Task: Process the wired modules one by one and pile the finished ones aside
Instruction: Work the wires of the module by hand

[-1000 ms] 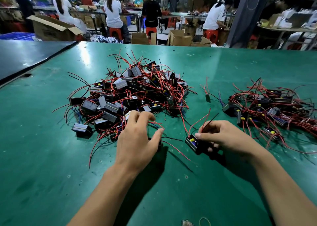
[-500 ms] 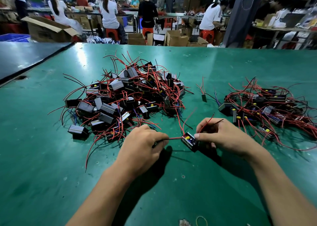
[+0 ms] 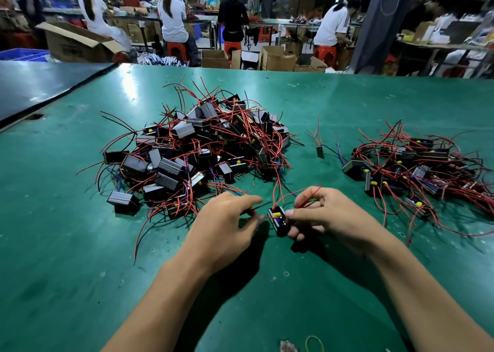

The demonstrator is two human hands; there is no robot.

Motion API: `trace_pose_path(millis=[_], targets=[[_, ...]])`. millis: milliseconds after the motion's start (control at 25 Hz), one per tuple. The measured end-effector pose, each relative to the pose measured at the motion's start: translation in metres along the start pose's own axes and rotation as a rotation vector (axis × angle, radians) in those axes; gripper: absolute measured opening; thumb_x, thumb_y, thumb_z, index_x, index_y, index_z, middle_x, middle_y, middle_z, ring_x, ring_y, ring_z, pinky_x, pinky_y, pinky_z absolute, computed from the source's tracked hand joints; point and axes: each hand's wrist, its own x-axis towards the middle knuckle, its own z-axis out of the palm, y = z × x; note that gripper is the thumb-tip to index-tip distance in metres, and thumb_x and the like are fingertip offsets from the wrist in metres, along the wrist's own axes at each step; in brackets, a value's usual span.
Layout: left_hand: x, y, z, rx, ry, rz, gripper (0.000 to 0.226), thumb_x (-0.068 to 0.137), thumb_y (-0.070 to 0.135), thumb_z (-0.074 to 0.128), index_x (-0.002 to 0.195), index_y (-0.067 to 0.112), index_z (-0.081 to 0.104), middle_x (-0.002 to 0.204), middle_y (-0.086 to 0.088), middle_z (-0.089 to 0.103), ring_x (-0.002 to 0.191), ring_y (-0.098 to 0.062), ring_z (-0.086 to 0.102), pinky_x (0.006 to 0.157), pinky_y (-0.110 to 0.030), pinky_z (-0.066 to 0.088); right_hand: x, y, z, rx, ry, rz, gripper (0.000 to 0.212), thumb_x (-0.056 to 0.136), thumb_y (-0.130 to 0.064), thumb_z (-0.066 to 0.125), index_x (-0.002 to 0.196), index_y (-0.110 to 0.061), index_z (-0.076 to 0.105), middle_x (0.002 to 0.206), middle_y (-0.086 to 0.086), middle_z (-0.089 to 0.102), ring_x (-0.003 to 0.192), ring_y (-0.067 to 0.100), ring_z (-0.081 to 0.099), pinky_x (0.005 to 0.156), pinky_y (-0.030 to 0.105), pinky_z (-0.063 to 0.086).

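The right hand (image 3: 328, 218) is closed round the module (image 3: 278, 219). The thumb is set on its upper edge, the other fingers are curled beneath it, and a red loop of its wiring is caught among them. A wire lead (image 3: 264, 217) is pinched between the thumb and fingertips of the left hand (image 3: 227, 223), just left of the module. The fingertips are blurred, so which lead is taken cannot be confirmed. The module is held just above the green table (image 3: 80, 271), near centre.

The module is judged to be light, with a small rigid case. Its leads are thin, flexible and prone to tangling. The case is best taken by its closed sides. The open face, where a yellow part is exposed, is best left untouched. Lifting by the leads is not advised, since the joints could be strained.

The modules lie directly on the table in two heaps. The large pile (image 3: 203, 148) is at far left. The small pile (image 3: 417, 170) is at right and is judged to hold the finished units. A loose board (image 3: 320, 151) with leads lies between them.

Beyond the far edge, an open cardboard box (image 3: 77, 41), smaller cartons (image 3: 278, 57) and a blue crate (image 3: 21, 55) are seen. Their contents cannot be made out.
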Motion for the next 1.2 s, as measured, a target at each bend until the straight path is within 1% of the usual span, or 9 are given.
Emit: trace_pose_path(millis=[160, 240, 360, 440, 520, 640, 720, 1040, 1200], targets=[[-0.001, 0.002, 0.001, 0.022, -0.041, 0.038, 0.017, 0.086, 0.017, 0.067, 0.101, 0.018, 0.074, 0.089, 0.001, 0.073, 0.087, -0.023, 0.063, 0.078, -0.038, 0.051, -0.005, -0.004, -0.008, -0.251, -0.182, -0.070, 0.021, 0.086, -0.004, 0.074, 0.104, -0.003, 0.064, 0.086, 0.010, 0.073, 0.070, 0.019, 0.071, 0.063, 0.027, 0.056], [0.000, 0.002, -0.001, 0.015, -0.018, 0.055, 0.012, 0.085, 0.016, 0.066, 0.094, 0.015, 0.074, 0.086, 0.002, 0.073, 0.084, -0.022, 0.064, 0.075, -0.038, 0.052, -0.004, -0.005, -0.010, -0.499, -0.172, -0.187, 0.017, 0.086, -0.011, 0.077, 0.102, -0.015, 0.074, 0.086, 0.001, 0.074, 0.069, 0.011, 0.065, 0.064, 0.024, 0.052], [0.001, 0.001, -0.002, -0.100, 0.056, -0.002, 0.010, 0.085, 0.014, 0.070, 0.093, 0.014, 0.074, 0.086, 0.006, 0.074, 0.081, -0.010, 0.067, 0.077, -0.031, 0.053, 0.001, 0.001, -0.010, -0.798, -0.136, -0.304, 0.031, 0.086, -0.016, 0.077, 0.112, -0.033, 0.075, 0.089, -0.007, 0.063, 0.068, 0.012, 0.053, 0.068, 0.022, 0.046], [0.002, 0.001, -0.003, -0.181, 0.090, -0.070, 0.013, 0.085, 0.011, 0.073, 0.097, 0.015, 0.075, 0.085, 0.009, 0.073, 0.080, -0.001, 0.065, 0.080, -0.025, 0.052, 0.002, 0.005, -0.006, -0.847, -0.145, -0.339, 0.036, 0.087, -0.016, 0.077, 0.117, -0.036, 0.072, 0.086, -0.006, 0.050, 0.062, 0.002, 0.044, 0.063, 0.014, 0.039], [0.002, 0.001, -0.003, -0.212, 0.098, -0.112, 0.015, 0.084, 0.011, 0.074, 0.099, 0.017, 0.075, 0.083, 0.011, 0.073, 0.080, 0.000, 0.065, 0.079, -0.021, 0.052, 0.003, 0.008, -0.005, -0.858, -0.079, -0.371, 0.033, 0.085, -0.022, 0.079, 0.114, -0.037, 0.073, 0.085, -0.006, 0.050, 0.067, 0.001, 0.049, 0.066, 0.012, 0.040], [0.002, 0.002, -0.006, -0.218, 0.106, -0.122, 0.014, 0.084, 0.011, 0.074, 0.098, 0.016, 0.075, 0.083, 0.011, 0.072, 0.081, 0.001, 0.065, 0.079, -0.018, 0.052, 0.002, 0.008, -0.003, -1.051, 0.093, -0.406, 0.021, 0.081, -0.048, 0.077, 0.098, -0.036, 0.075, 0.089, -0.009, 0.055, 0.082, 0.010, 0.058, 0.074, 0.032, 0.050], [0.003, 0.003, -0.007, -0.205, 0.110, -0.116, 0.013, 0.085, 0.011, 0.074, 0.097, 0.015, 0.075, 0.085, 0.011, 0.072, 0.081, 0.001, 0.065, 0.079, -0.015, 0.051, 0.001, 0.008, 0.000, -1.196, 0.191, -0.424, 0.034, 0.078, -0.063, 0.069, 0.087, -0.030, 0.071, 0.088, -0.008, 0.054, 0.080, 0.015, 0.058, 0.070, 0.035, 0.049], [0.005, 0.015, -0.008, -0.307, 0.147, -0.132, 0.010, 0.085, 0.012, 0.074, 0.096, 0.014, 0.075, 0.080, 0.009, 0.072, 0.073, -0.005, 0.065, 0.068, -0.022, 0.052, 0.004, 0.007, -0.002, -1.013, 0.198, -0.341, 0.051, 0.066, -0.072, 0.060, 0.059, -0.022, 0.054, 0.069, -0.005, 0.055, 0.066, 0.012, 0.054, 0.064, 0.039, 0.047], [0.005, 0.014, -0.007, -0.340, 0.155, -0.199, 0.012, 0.088, 0.012, 0.071, 0.100, 0.013, 0.075, 0.083, 0.006, 0.071, 0.072, -0.008, 0.066, 0.071, -0.031, 0.055, 0.007, 0.007, -0.003, -0.996, 0.163, -0.308, 0.044, 0.074, -0.055, 0.075, 0.057, -0.021, 0.053, 0.065, -0.004, 0.055, 0.060, 0.007, 0.048, 0.057, 0.030, 0.036]])
